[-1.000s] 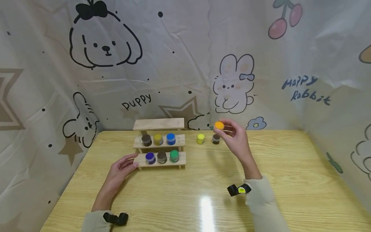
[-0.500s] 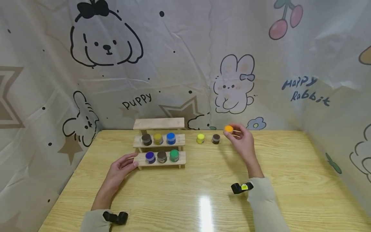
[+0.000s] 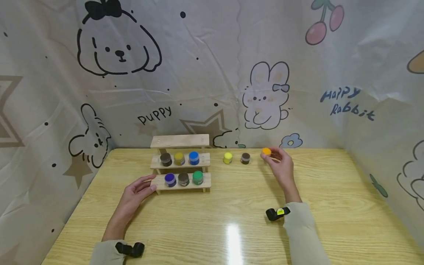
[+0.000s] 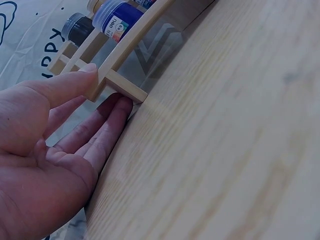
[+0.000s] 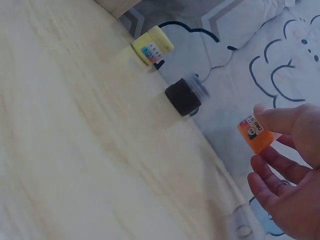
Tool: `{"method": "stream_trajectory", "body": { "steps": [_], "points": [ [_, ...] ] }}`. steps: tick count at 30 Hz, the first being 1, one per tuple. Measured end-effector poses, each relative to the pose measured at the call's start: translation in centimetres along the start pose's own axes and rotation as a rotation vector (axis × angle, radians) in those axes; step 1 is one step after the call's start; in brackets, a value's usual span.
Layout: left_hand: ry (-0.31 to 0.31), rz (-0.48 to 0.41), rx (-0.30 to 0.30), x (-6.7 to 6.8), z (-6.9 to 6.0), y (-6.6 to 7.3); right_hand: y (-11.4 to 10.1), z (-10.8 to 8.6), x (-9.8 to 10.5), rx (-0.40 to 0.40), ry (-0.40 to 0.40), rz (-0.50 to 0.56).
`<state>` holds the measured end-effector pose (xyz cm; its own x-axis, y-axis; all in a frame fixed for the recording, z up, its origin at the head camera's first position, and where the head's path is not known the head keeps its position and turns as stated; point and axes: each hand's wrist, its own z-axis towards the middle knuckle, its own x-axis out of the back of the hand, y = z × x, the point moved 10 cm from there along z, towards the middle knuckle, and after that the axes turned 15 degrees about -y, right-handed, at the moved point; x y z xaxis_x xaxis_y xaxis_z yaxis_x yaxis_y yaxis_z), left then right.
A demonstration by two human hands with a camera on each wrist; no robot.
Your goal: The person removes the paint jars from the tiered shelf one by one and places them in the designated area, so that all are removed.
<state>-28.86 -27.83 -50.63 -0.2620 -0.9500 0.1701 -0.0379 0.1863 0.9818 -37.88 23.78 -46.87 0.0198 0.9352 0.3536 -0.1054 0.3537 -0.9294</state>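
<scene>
My right hand [image 3: 282,168] pinches an orange paint jar [image 3: 266,151] between thumb and fingers, right of a dark jar [image 3: 245,158] and a yellow jar [image 3: 228,158] on the table. In the right wrist view the orange jar [image 5: 256,134] appears above the table surface. My left hand [image 3: 134,198] holds the left end of the wooden rack's lowest shelf [image 3: 162,187]; in the left wrist view the thumb lies on the shelf end and other fingers reach beneath. That shelf bears purple [image 3: 170,179], dark brown [image 3: 183,179] and green [image 3: 197,177] jars.
The middle shelf [image 3: 154,162] carries a dark jar [image 3: 166,159], a mustard jar [image 3: 179,158] and a blue jar [image 3: 193,158]. The top shelf [image 3: 180,140] is bare. A printed cloth [image 3: 205,73] hangs behind the table [image 3: 185,224] and at its sides.
My right hand has moved right and lower with the orange jar, away from above the dark jar. The left hand has kept its place at the rack.
</scene>
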Motion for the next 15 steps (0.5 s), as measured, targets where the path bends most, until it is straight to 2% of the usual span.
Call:
{"method": "stream_trajectory", "body": {
  "steps": [7, 15],
  "points": [
    [-0.009, -0.003, 0.004, -0.1, 0.0, -0.1, 2.2, 0.1, 0.0, -0.069, 0.007, -0.034],
    [-0.018, 0.0, -0.001, -0.1, 0.0, -0.1, 2.5, 0.6, -0.3, -0.062, -0.005, -0.1]
  ]
}}
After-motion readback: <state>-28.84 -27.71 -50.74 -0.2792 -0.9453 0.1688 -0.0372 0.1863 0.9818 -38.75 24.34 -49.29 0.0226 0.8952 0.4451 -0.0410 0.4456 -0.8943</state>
